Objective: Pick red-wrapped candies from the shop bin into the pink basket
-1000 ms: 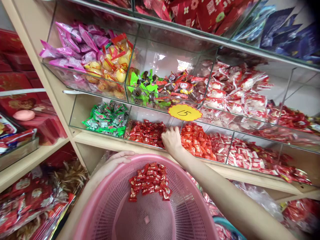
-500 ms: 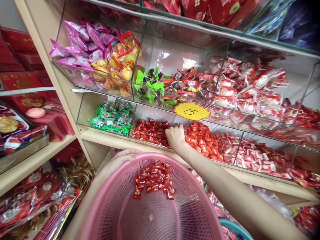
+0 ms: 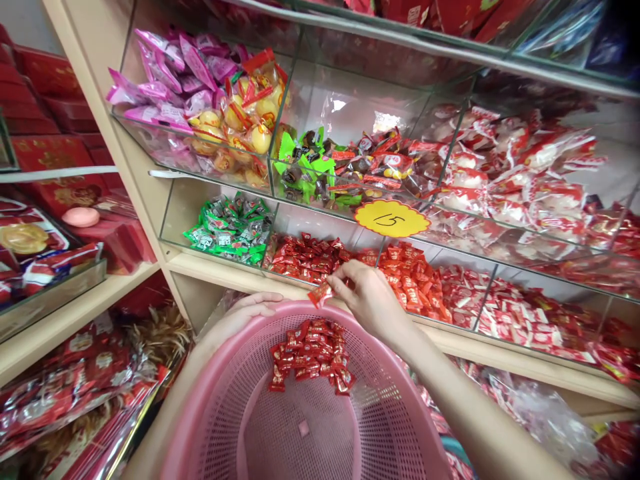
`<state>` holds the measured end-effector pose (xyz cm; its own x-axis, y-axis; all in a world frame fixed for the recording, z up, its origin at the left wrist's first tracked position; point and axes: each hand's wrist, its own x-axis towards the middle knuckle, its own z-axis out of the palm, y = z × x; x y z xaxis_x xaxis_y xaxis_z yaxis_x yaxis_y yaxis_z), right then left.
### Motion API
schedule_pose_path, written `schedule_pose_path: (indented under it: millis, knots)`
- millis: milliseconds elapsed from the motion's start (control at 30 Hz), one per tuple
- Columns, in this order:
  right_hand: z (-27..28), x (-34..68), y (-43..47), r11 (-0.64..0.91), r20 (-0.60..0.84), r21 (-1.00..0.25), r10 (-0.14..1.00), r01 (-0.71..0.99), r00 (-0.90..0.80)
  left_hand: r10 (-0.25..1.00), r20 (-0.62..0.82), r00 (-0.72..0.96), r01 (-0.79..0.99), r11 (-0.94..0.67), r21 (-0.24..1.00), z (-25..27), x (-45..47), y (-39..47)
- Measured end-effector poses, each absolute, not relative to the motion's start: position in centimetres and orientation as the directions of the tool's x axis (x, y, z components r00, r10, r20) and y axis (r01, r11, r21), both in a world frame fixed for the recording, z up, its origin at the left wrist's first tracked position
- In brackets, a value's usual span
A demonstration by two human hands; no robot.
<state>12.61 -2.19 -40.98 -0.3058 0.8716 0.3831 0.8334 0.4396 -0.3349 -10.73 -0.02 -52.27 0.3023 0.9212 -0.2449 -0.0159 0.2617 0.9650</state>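
One candy [image 3: 321, 295], pinched by the right hand [image 3: 373, 298], is being brought from bin [image 3: 315, 223] to basket [image 3: 393, 420], unreleased; whether the left hand [image 3: 244, 315] is being closed cannot be told.

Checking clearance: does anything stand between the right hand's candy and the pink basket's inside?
Only the pink basket's far rim may, close by the red candy in the right hand; nothing else visible blocks it.

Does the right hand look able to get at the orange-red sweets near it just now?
Probably yes: the right hand is close to the orange-red sweets, and the gap above them looks open. It is pinching a red-wrapped sweet, though, which might hinder picking up more.
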Motion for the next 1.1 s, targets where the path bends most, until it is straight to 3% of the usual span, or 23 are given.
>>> schedule_pose_path:
  millis: [100,200,300,433,567,733,833,900,967,1000,1100]
  knots:
    - [-43.2,13.0,-3.1,0.387,0.247,-0.711,0.919,0.588,-0.306,0.914,-0.256,0.316,-0.033,0.280,0.959,-52.3,-10.7,0.1]
    - [-45.4,13.1,-3.7,0.226,0.097,-0.887,0.944,0.403,-0.317,0.907,-0.275,0.319,-0.063,0.309,0.949,-52.2,-10.5,0.0]
    - [-46.8,13.0,-4.7,0.002,-0.086,-0.965,0.943,0.261,-0.322,0.916,-0.284,0.284,-0.033,0.305,0.952,-51.4,-10.2,-0.3]
    - [-47.5,12.9,-6.3,-0.292,-0.300,-0.954,0.898,0.075,-0.321,0.930,-0.270,0.249,0.038,0.269,0.962,-50.5,-10.0,-0.8]
    - [-47.7,13.0,-6.9,-0.347,-0.318,-0.937,0.903,-0.052,-0.287,0.936,-0.223,0.273,0.054,0.217,0.975,-50.7,-10.2,-0.8]
    - [-47.3,12.6,-6.6,-0.232,-0.208,-0.970,0.944,-0.066,-0.254,0.942,-0.188,0.278,0.079,0.173,0.982,-51.0,-10.3,-0.7]
    - [-47.2,11.9,-6.5,-0.137,-0.143,-0.990,0.953,0.043,-0.268,0.944,-0.164,0.286,0.085,0.146,0.986,-51.0,-10.3,-0.8]
    - [-47.5,11.3,-6.8,0.056,-0.006,-0.978,0.957,0.202,-0.290,0.945,-0.157,0.287,0.069,0.143,0.987,-51.1,-10.3,-0.8]
    - [-48.2,10.6,-7.4,0.371,0.207,-0.841,0.893,0.394,-0.399,0.946,-0.159,0.282,0.048,0.152,0.987,-51.2,-10.3,-0.8]
    - [-48.6,10.3,-7.7,0.534,0.289,-0.704,0.818,0.468,-0.498,0.947,-0.162,0.277,0.043,0.157,0.987,-51.3,-10.4,-0.8]
    - [-50.2,9.6,-8.5,0.843,0.294,-0.215,0.537,0.493,-0.791,0.949,-0.182,0.257,0.041,0.178,0.983,-51.4,-10.5,-0.8]
